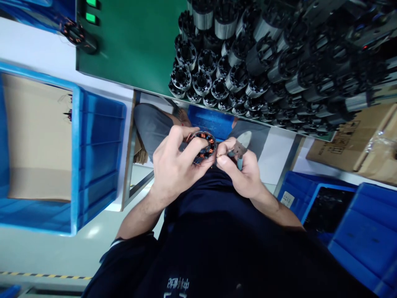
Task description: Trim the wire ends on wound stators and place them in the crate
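A round motor stator [212, 142] with copper windings sits in my left hand [178, 161], the fingers wrapped round its rim and one finger reaching into the ring. My right hand [240, 169] is closed at the stator's right side, with thumb and index finger pinched at its thin copper wires. Small pliers [239, 150] with teal handles are tucked in the same right hand, their metal end pointing up and away from the stator. The wire ends between my fingertips are too fine to make out clearly.
Many grey stator cores [202, 82] stand packed on the green worktop [133, 45]. One wound stator [77, 35] lies at its left end. Blue crates [101, 145] are at the left, more blue bins [369, 227] at the right, below a cardboard box [344, 140].
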The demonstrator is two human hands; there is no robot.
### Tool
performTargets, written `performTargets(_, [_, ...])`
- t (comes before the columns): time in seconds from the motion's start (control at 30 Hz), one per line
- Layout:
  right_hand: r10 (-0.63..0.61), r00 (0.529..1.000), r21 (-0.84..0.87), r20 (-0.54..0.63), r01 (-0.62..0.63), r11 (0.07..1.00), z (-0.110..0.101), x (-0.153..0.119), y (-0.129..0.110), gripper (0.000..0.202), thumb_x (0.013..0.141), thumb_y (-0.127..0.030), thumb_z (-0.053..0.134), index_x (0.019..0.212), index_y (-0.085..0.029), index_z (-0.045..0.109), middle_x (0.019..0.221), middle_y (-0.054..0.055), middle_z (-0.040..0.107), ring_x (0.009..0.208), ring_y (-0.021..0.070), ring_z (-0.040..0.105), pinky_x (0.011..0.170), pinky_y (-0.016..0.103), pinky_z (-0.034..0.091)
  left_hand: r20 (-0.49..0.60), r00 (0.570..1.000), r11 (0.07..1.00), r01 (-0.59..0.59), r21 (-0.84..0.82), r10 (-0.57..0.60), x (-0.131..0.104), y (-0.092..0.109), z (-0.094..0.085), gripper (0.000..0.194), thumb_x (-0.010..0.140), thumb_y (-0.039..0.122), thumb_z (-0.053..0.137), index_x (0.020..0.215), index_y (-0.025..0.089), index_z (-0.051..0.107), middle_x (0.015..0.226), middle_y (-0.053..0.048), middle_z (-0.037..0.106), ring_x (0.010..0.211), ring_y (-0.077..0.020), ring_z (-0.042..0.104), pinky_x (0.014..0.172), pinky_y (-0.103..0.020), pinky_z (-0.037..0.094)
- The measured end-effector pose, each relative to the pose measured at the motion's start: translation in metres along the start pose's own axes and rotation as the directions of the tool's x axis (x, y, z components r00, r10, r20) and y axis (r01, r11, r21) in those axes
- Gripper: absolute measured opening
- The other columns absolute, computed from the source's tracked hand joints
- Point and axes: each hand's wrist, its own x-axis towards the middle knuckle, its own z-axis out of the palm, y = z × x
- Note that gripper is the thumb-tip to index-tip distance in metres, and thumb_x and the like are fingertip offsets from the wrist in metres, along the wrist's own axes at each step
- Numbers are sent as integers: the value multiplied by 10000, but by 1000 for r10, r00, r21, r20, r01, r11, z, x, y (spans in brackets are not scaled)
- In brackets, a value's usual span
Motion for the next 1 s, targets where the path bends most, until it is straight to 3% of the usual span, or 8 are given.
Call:
performTargets(0.13, [125, 968, 507, 216, -221, 833, 2, -2, -5, 149, 1231, -287, 644, 1116, -201, 603, 814, -45, 388, 655, 88, 331, 638, 235, 375, -56, 998, 999, -22, -38, 20, 4, -9, 3, 175, 989, 328, 952, 1090, 276, 819, 1378, -89, 879, 1103, -284, 873, 827, -431, 641])
performTargets(0.23, [141, 950, 753, 279, -308, 582, 5, -3, -20, 208, 1227, -269, 617, 1051, -213, 520, 732, -72, 248, 613, 96, 199, 598, 205, 301, -101, 989, 933, 62, -354, -104, 5, -15, 13, 211, 951, 342, 1020, 978, 259, 828, 1356, -74, 891, 1154, -278, 873, 934, -447, 683])
performTargets(0.3, [119, 948, 796, 296, -314, 517, 5, -2, -30, 258, 1229, -272, 599, 1019, -222, 458, 699, -76, 215, 594, 104, 175, 576, 199, 292, -61, 970, 784, 153, -602, -237, 2, -17, 22, 225, 967, 432, 1012, 946, 268, 860, 1268, -50, 896, 1190, -275, 865, 985, -439, 707])
performTargets(0.43, [101, 962, 747, 252, -260, 612, 0, 1, -32, 259, 1218, -276, 615, 1015, -223, 464, 700, -71, 224, 592, 107, 184, 576, 213, 284, 147, 903, 399, 318, -860, -403, -10, -11, 38, 399, 1066, 679, 827, 994, 297, 919, 1188, -54, 875, 962, -227, 859, 701, -338, 700])
performTargets(0.53, [41, 992, 594, 119, -104, 797, -7, -3, -17, 100, 1217, -296, 607, 1138, -234, 609, 725, -58, 283, 622, 124, 253, 613, 254, 313, 233, 858, 269, 383, -884, -458, -14, -3, 41, 366, 1101, 640, 799, 1074, 293, 910, 1244, -54, 850, 766, -154, 802, 601, -293, 655])
performTargets(0.63, [-43, 998, 163, -51, 50, 985, -14, -16, 2, 186, 1215, -306, 610, 1373, -248, 691, 810, -24, 469, 712, 146, 432, 697, 298, 409, 151, 849, 324, 350, -879, -507, -13, 0, 40, 303, 1113, 593, 803, 1138, 301, 883, 1297, -50, 822, 867, -171, 823, 674, -301, 690])
performTargets(0.77, [-102, 994, -427, 28, 104, 898, -13, -28, 11, 199, 1142, -144, 616, 1303, -220, 705, 1044, 13, 690, 881, 126, 644, 809, 293, 500, 39, 885, 496, 295, -817, -463, -10, -3, 40, 380, 1106, 646, 785, 1076, 273, 852, 1335, -67, 806, 1270, -298, 825, 983, -424, 745])
performTargets(1.0, [-108, 992, -448, 68, 128, 885, 5, -14, -3, 123, 1138, -158, 575, 1236, -175, 647, 1101, 64, 726, 922, 164, 654, 879, 333, 557, -6, 931, 632, 243, -735, -365, -10, -1, 42, 472, 1122, 725, 700, 1114, 269, 820, 1378, -79, 798, 1405, -349, 779, 1215, -548, 665])
